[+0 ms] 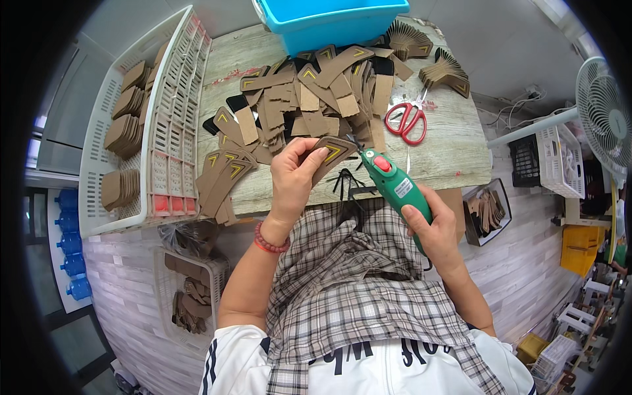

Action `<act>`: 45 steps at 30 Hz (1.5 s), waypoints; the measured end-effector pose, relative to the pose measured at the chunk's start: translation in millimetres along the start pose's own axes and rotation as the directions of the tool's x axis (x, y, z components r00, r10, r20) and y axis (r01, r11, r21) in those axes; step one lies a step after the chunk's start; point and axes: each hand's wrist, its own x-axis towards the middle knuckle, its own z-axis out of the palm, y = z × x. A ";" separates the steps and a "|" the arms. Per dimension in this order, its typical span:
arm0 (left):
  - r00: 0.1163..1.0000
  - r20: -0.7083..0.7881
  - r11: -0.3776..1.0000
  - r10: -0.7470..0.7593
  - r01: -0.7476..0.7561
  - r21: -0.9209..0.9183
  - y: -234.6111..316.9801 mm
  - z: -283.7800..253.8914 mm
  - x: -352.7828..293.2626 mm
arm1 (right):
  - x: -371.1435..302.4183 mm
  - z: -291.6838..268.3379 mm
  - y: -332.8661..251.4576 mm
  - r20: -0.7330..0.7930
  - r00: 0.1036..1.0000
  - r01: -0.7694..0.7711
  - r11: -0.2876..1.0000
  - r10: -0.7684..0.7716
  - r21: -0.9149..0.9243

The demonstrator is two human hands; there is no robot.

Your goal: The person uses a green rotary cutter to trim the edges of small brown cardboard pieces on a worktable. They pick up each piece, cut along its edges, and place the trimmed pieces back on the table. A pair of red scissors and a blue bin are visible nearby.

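My left hand (pixel 294 172) pinches a brown fabric strap piece (pixel 333 155) with a pointed end and yellow V-shaped stitching. Wrapped in my right hand (pixel 434 227) is a green handheld electric cutter (pixel 395 184) with a red button. Its dark tip is at the right edge of the strap piece; whether it touches cannot be made out. Black scraps (pixel 347 179) lie at the table's front edge, below the held piece. Behind my hands spreads a heap of similar brown strap pieces (pixel 280 99), some with black or tan patches.
Red-handled scissors (pixel 413 124) lie on the table (pixel 454 157), right of the heap. A blue bin (pixel 336 29) stands at the back, near fanned stacks of pieces (pixel 408 41). At left is a white crate (pixel 153 187) holding brown pieces. A fan (pixel 604 122) stands at far right.
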 end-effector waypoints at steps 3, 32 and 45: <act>1.000 0.017 0.997 0.018 -0.020 0.075 7.0 -4.3 4.4 | -0.1 -0.6 -3.1 0.019 1.000 -0.016 1.000 0.016 0.006; 0.918 0.331 0.937 -0.217 0.102 0.334 39.5 -14.6 17.0 | 3.9 -6.9 -7.0 0.139 0.987 -0.080 0.996 0.086 -0.047; 0.994 -0.070 0.679 0.087 -0.007 0.734 10.7 -146.6 39.9 | 9.1 1.2 10.8 0.094 0.990 -0.106 0.994 0.103 0.035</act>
